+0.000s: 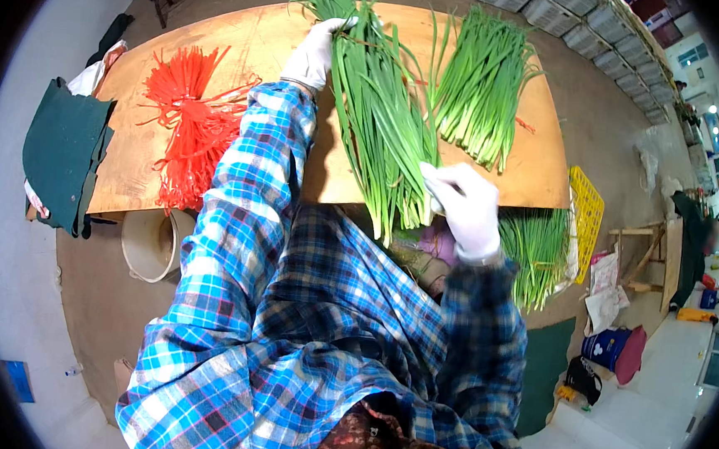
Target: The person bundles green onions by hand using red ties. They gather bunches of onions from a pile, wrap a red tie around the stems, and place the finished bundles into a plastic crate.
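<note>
Your left grip point(309, 57): closed round the greens point(380, 113) near their leafy end, likely steadying them. Your right grip point(467, 209): at the stems; pinching or not, cannot tell. Greens: slanting between grips. Bundle point(481, 99): right of left grip, on bench point(540, 174). Red strips point(188, 116): left, seemingly set within reach.

Dark green cloth point(66, 158) draping down at the far left, and just below it to the right, a pale bucket point(148, 247) stands on the brown floor point(90, 314)! Up top right, grey slatted crates point(569, 26) line up in a long row. Swing down: a yellow lattice crate point(589, 220), a wooden frame point(670, 261), then a dark blue container point(605, 346) near a green mat point(545, 371).
</note>
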`<state>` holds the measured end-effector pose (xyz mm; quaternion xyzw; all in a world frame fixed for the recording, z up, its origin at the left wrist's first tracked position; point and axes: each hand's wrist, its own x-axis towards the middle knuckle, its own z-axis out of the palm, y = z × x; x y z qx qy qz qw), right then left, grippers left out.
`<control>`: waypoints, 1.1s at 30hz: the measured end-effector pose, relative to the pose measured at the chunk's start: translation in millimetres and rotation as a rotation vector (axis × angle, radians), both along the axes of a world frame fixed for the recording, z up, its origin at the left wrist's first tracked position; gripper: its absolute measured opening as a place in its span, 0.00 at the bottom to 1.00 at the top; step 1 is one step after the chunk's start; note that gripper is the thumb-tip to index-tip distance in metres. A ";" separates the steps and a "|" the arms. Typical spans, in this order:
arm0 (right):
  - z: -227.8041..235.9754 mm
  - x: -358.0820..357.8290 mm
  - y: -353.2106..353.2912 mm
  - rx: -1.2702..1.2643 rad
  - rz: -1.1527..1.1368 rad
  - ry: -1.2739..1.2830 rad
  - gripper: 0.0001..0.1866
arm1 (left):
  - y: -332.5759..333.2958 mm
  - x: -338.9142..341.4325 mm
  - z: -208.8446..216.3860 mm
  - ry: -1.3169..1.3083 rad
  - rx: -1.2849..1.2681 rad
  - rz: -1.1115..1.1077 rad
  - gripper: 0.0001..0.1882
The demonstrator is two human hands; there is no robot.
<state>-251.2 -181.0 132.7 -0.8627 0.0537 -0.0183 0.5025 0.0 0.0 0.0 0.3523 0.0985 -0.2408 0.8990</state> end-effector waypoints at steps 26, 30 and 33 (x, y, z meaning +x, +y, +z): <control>-30.9 89.8 35.1 -0.103 -0.095 -0.555 0.04 | 36.9 107.3 63.9 -0.427 0.535 -0.038 0.15; -47.5 76.7 26.7 0.012 -0.117 -0.532 0.04 | 29.9 102.2 55.7 -0.588 0.464 0.039 0.17; -46.5 67.3 25.7 0.064 -0.135 -0.469 0.05 | 22.2 68.0 90.3 -0.561 0.567 0.194 0.21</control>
